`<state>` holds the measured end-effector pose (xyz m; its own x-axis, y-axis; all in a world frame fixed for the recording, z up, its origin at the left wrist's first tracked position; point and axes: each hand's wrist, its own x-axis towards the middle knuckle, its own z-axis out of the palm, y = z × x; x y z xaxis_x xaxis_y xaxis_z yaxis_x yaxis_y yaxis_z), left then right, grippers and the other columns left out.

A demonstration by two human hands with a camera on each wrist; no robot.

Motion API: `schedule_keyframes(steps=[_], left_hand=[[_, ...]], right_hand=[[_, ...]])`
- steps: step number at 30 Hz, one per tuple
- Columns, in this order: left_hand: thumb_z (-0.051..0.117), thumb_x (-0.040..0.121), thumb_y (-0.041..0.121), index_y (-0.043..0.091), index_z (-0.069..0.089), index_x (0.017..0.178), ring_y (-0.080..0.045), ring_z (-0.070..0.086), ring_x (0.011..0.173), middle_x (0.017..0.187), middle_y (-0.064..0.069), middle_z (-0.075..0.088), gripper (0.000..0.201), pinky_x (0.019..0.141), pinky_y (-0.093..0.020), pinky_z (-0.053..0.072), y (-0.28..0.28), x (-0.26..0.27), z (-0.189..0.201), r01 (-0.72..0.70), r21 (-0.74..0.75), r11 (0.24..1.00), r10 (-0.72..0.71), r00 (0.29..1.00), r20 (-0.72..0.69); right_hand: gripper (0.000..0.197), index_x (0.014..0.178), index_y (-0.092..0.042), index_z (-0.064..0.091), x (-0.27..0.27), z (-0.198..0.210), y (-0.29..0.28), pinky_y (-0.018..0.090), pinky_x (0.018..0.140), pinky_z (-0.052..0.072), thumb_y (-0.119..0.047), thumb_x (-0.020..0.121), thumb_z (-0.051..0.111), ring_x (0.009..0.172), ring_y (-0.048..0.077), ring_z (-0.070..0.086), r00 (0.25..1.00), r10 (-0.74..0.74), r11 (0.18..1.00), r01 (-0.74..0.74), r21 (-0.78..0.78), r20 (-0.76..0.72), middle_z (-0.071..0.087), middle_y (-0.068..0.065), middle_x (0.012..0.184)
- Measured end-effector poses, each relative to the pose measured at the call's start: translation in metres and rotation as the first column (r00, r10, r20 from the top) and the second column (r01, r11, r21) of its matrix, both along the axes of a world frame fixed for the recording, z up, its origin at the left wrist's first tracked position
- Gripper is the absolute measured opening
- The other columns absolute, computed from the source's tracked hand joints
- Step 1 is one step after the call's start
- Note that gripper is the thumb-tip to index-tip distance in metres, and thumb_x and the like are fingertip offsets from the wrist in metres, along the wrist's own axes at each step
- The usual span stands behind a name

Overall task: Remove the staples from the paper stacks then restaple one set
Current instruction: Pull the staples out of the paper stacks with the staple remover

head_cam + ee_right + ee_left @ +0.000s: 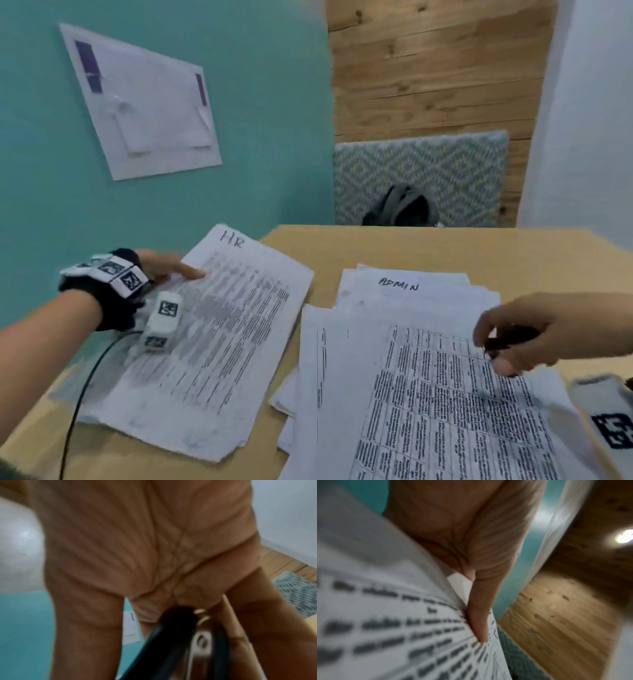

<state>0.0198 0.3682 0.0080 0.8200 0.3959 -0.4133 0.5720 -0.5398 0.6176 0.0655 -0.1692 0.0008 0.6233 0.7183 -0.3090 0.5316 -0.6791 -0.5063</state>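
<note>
Left hand (161, 269) flat, fingers straight on HR stack (219, 339); right hand (534, 337) pinching staple remover (510, 339). Risk: torn corner if yanked.

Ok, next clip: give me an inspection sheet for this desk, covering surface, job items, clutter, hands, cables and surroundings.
Surface: tan desk, mostly under paper.
Job's things: HR stack at left, its far corner overhanging the desk edge; ADMIN pile at right, sheets fanned loose; black staple remover.
Clutter: nothing seen.
Hands: left hand holds the HR stack's top left corner, thumb on top; whether the fingers curl beneath cannot be told. Right hand grips the staple remover above the ADMIN pile.
Cables: black cable runs from the left wrist off the near edge.
Surroundings: teal wall, white board on it, wooden floor, patterned rug, dark bag.
</note>
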Motion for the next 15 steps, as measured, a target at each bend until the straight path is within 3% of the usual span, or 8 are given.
schedule_keyframes(steps=[2,4,6,7,8,10,12,15], left_hand=[[0.091,0.044,0.042,-0.008,0.061,0.104,-0.027,0.061,0.067,0.084,-0.018,0.068,0.084,0.071,-0.035,0.047,0.011,0.004,-0.02,-0.026,0.125,0.992,0.035,0.997,-0.072],[0.08,0.065,0.036,-0.002,0.062,0.095,-0.024,0.056,0.061,0.073,-0.014,0.065,0.052,0.062,-0.028,0.044,0.011,0.008,-0.031,-0.053,0.184,0.981,0.077,0.989,-0.128],[0.077,0.062,0.037,0.003,0.061,0.085,-0.021,0.048,0.056,0.069,-0.015,0.062,0.044,0.051,-0.025,0.035,0.002,0.009,-0.037,-0.092,0.251,0.964,0.129,0.982,-0.135],[0.077,0.063,0.038,0.001,0.063,0.092,-0.021,0.046,0.058,0.082,-0.022,0.065,0.049,0.051,-0.025,0.034,-0.001,0.011,-0.039,-0.091,0.269,0.959,0.137,0.978,-0.158],[0.075,0.069,0.036,-0.003,0.061,0.107,-0.023,0.05,0.064,0.102,-0.028,0.064,0.056,0.054,-0.027,0.038,0.0,0.012,-0.042,-0.086,0.276,0.957,0.14,0.973,-0.181],[0.074,0.072,0.031,-0.005,0.049,0.128,-0.033,0.06,0.095,0.126,-0.029,0.054,0.071,0.079,-0.038,0.05,0.012,0.018,-0.05,-0.044,0.259,0.965,0.105,0.968,-0.227],[0.081,0.063,0.033,-0.002,0.046,0.131,-0.04,0.054,0.115,0.128,-0.026,0.055,0.084,0.1,-0.047,0.043,0.047,0.036,-0.067,-0.016,0.233,0.972,0.076,0.965,-0.25],[0.087,0.055,0.033,-0.001,0.05,0.126,-0.039,0.055,0.116,0.122,-0.026,0.059,0.087,0.1,-0.045,0.042,0.038,0.037,-0.066,-0.057,0.221,0.974,0.114,0.96,-0.254]], right_hand=[[0.06,0.088,-0.051,0.059,0.002,-0.003,0.0,0.018,0.06,0.048,-0.087,0.04,0.063,0.065,0.0,0.057,1.0,-0.013,1.0,0.012,-0.027,-0.028,0.069,-0.01,0.086],[0.062,0.088,-0.048,0.061,0.004,-0.005,0.0,0.018,0.06,0.048,-0.085,0.039,0.066,0.067,0.001,0.059,0.999,-0.033,0.999,0.032,-0.03,-0.036,0.069,-0.01,0.088],[0.07,0.095,-0.041,0.062,0.006,-0.007,-0.001,0.017,0.06,0.046,-0.084,0.04,0.066,0.066,0.001,0.059,0.998,-0.039,0.999,0.038,-0.038,-0.041,0.069,-0.012,0.083],[0.075,0.098,-0.037,0.062,0.007,-0.008,0.0,0.017,0.06,0.046,-0.084,0.04,0.066,0.066,0.0,0.059,0.999,-0.035,0.998,0.033,-0.047,-0.039,0.069,-0.013,0.08],[0.078,0.099,-0.034,0.062,0.007,-0.009,0.001,0.017,0.06,0.046,-0.084,0.04,0.066,0.065,0.0,0.059,0.999,-0.03,0.998,0.028,-0.057,-0.039,0.069,-0.014,0.077],[0.08,0.1,-0.031,0.062,0.007,-0.01,0.003,0.017,0.06,0.046,-0.084,0.039,0.065,0.065,-0.001,0.059,0.999,-0.023,0.997,0.02,-0.077,-0.041,0.069,-0.015,0.075],[0.081,0.099,-0.03,0.062,0.004,-0.01,0.005,0.017,0.06,0.047,-0.084,0.038,0.064,0.066,0.0,0.061,0.999,-0.018,0.996,0.014,-0.092,-0.04,0.07,-0.016,0.077],[0.074,0.099,-0.029,0.063,-0.002,-0.008,0.008,0.017,0.06,0.046,-0.078,0.044,0.066,0.066,0.002,0.061,0.999,-0.022,0.995,0.019,-0.101,-0.034,0.071,-0.009,0.081]])
